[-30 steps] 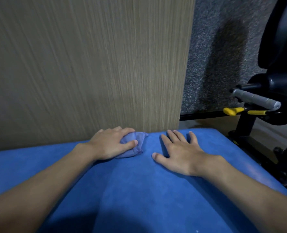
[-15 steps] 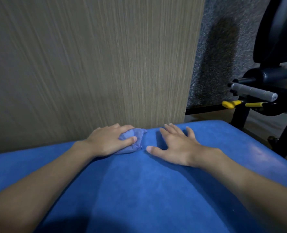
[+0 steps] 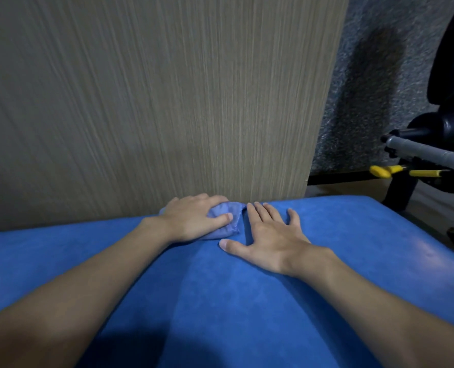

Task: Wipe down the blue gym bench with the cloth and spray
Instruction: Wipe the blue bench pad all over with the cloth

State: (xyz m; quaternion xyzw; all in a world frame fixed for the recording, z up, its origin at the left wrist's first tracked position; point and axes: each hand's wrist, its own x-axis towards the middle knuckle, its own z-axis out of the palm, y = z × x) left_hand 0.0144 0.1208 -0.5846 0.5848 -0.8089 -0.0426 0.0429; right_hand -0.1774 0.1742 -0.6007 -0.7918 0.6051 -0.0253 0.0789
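The blue gym bench (image 3: 247,301) fills the lower half of the view. At its far edge, against the wall, my left hand (image 3: 194,219) grips a bunched pale-blue cloth (image 3: 227,212) and presses it onto the pad. My right hand (image 3: 271,239) lies flat on the bench just to the right of the cloth, fingers straight and spread, holding nothing. No spray bottle is in view.
A wood-grain wall panel (image 3: 154,102) stands right behind the bench. To the right are a grey textured wall (image 3: 366,88) and a black exercise machine (image 3: 443,128) with a grey handle (image 3: 425,151) and yellow levers (image 3: 385,171), close to the bench's right edge.
My left hand with the cloth stays at the far edge of the bench. My right hand has come closer to the cloth, its fingers now almost beside it. The view shifted slightly.
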